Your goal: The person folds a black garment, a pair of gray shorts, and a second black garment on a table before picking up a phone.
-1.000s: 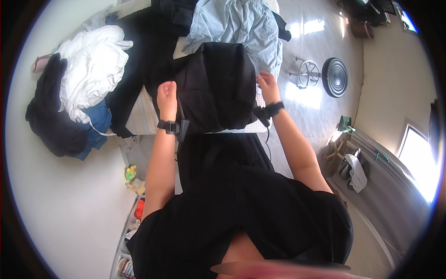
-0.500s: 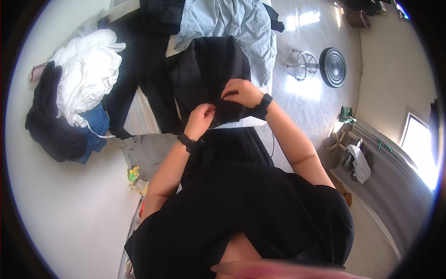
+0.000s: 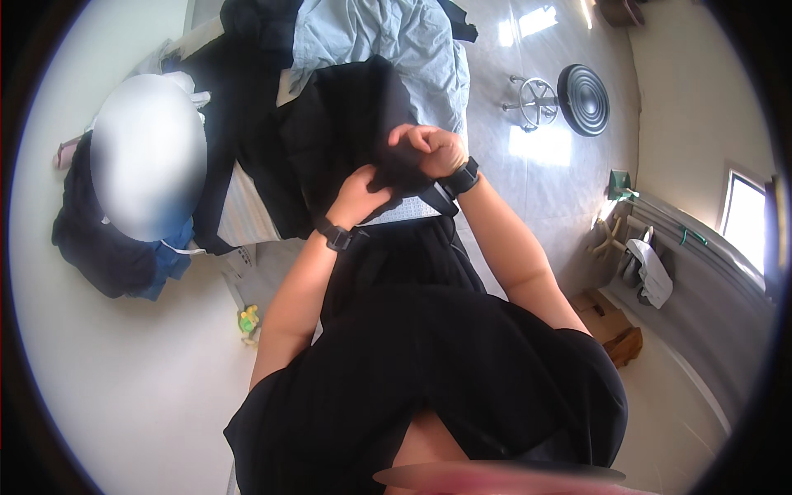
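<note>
A black garment lies in front of me on a white dotted surface, its near right part bunched up between my hands. With bent fingers my left hand grips the black cloth near its close edge. My right hand is curled over the raised cloth at the garment's right side, thumb partly hidden. Both wrists carry black bands. Beyond the garment lies a light blue-grey garment, touching its far edge.
At the left is a heap with dark clothing and blue cloth; a pale blur covers its middle. A round black stool stands on the grey floor at right. Grey bars and a cardboard box are along the right wall.
The black cloth at the near right has been lifted and bunched. My right hand has turned and shifted slightly up, and my left hand has closed more firmly on the cloth.
</note>
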The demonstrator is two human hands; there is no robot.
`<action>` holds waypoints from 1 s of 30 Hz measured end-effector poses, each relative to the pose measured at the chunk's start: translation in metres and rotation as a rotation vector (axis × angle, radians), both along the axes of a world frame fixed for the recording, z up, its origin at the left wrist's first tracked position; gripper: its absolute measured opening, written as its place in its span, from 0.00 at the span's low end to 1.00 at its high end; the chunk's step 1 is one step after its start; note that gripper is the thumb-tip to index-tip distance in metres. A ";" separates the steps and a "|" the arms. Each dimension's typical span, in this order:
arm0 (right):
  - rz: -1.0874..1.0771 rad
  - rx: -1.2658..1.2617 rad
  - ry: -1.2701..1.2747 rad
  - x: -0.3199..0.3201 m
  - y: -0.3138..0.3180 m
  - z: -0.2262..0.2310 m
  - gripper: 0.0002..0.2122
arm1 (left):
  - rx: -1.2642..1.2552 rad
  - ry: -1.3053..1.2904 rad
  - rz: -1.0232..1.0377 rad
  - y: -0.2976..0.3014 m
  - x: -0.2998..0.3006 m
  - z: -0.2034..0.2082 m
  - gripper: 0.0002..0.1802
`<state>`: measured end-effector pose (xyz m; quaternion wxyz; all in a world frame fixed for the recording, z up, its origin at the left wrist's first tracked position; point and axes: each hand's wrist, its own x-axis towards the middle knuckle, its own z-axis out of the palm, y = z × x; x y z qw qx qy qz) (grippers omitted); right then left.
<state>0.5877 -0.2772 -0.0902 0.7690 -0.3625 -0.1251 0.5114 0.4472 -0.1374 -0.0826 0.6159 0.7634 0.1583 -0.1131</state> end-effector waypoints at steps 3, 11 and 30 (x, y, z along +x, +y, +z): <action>-0.240 -0.245 0.045 -0.002 -0.001 0.018 0.05 | -0.091 0.019 0.086 -0.001 -0.010 -0.019 0.15; -0.218 -0.921 -1.104 -0.077 -0.017 0.024 0.12 | 0.053 0.065 0.129 -0.014 -0.006 -0.025 0.20; -0.225 -1.040 -0.655 -0.044 -0.009 0.002 0.14 | 0.750 -0.119 -0.088 -0.017 -0.037 0.000 0.36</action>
